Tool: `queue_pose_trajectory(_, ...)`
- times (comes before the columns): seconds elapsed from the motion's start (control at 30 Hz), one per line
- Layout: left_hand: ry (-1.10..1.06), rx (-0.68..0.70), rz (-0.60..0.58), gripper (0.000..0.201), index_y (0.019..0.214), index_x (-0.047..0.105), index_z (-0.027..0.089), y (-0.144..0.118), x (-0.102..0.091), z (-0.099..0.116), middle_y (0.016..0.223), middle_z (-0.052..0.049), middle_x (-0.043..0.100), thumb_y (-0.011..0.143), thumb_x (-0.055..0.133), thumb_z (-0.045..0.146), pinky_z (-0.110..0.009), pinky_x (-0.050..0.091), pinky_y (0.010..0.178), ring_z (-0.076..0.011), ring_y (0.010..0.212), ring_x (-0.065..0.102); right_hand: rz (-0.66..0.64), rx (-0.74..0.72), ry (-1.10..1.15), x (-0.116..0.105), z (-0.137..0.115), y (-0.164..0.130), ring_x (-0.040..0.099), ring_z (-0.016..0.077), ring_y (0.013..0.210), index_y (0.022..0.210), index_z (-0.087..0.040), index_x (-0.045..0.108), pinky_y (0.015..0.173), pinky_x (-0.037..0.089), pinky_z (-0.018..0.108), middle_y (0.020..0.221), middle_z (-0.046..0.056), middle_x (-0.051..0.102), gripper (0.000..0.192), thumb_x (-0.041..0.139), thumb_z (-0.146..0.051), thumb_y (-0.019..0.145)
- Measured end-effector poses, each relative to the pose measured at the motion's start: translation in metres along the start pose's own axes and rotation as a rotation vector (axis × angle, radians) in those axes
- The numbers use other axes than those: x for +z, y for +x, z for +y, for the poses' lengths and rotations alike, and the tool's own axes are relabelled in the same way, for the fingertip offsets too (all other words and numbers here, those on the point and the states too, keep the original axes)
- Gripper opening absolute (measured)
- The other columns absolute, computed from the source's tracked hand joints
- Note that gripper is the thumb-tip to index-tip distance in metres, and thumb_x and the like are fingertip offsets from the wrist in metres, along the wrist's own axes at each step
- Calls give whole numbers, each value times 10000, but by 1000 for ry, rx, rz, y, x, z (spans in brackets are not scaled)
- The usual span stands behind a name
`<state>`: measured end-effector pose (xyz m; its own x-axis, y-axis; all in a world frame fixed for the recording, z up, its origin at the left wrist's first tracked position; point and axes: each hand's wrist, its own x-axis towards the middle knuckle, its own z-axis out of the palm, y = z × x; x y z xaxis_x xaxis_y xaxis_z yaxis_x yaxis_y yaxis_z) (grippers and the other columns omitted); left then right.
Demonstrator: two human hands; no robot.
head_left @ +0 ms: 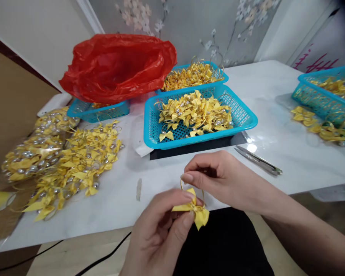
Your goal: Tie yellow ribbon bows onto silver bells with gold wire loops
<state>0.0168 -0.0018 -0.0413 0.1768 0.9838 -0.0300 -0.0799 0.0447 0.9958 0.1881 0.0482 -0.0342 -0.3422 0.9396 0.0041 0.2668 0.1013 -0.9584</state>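
— Yellow ribbon bow (193, 210), pinched in the left hand (158, 234). Thumb and first finger closed tight on its middle knot. Held just past the near edge of the table (276, 153), above a dark lap.

— And the right hand (218, 178)?

— Just above the bow, at the near edge too. Fingers curled in, tips pinched on the thin gold loop (186, 184) coming up from the bow. Both hands close together, almost touching.

— Near them on the table?

— Small silver snips (260, 160), lying flat, a bit to the right of the right hand. Not touched. A little scrap of tape (138, 189) to the left, near the near edge.

— Farther back?

— Blue basket (247, 119) in the middle, with a heap of yellow bows (194, 113) with silver beads inside. Sitting on something flat and black. Behind it another blue basket (217, 71), full of gold loops. Red plastic bag (117, 67) at the back left, puffed up and open, over a third blue basket (103, 111).

— Left side?

— Big loose pile of bows (83, 161) spread along the left edge. Beside it, clear packs of bows (37, 149), right at the left edge.

— Right side?

— One more blue basket (319, 97) at the right edge, with a few loose bows (319, 124) on the table in front of it.
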Motion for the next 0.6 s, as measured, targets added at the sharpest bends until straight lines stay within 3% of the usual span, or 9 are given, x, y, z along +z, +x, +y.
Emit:
queue_pose_trajectory(0.13,76,1,-42,211,844,801,324,6,-5,-4,835,37,775,829,700,139,-147,538,681,-121,739,676,-5,-17,-10,0,2,3,521,91,584,724,-170,662,530,390,205,624,-44,609,212,590,-227,916)
queue_pose_trajectory(0.27,166,-33,63,204,854,781,327,7,-5,-7,771,60,745,808,707,142,-110,512,592,-77,601,617,97,-61,-56,-5,2,-8,581,112,700,878,-192,696,608,436,215,809,-12,669,166,553,-249,943)
queue_pose_trajectory(0.4,215,42,167,234,893,741,348,3,-1,-8,844,74,777,811,684,136,-100,526,598,-83,655,660,265,-43,80,1,8,-30,611,118,810,1012,-239,680,659,473,192,946,-2,659,134,580,-278,933)
queue_pose_trajectory(0.53,271,149,217,292,911,722,352,-1,-2,-11,898,83,781,806,663,86,-111,554,721,-93,773,704,135,36,379,29,22,-44,612,135,843,991,-231,662,660,488,201,970,10,623,137,664,-222,854)
queue_pose_trajectory(0.6,320,199,204,315,935,721,349,-2,-6,-13,924,75,773,809,654,68,-145,566,773,-110,826,708,73,78,473,40,27,-47,595,124,751,924,-207,654,608,482,204,900,5,590,83,675,-217,844)
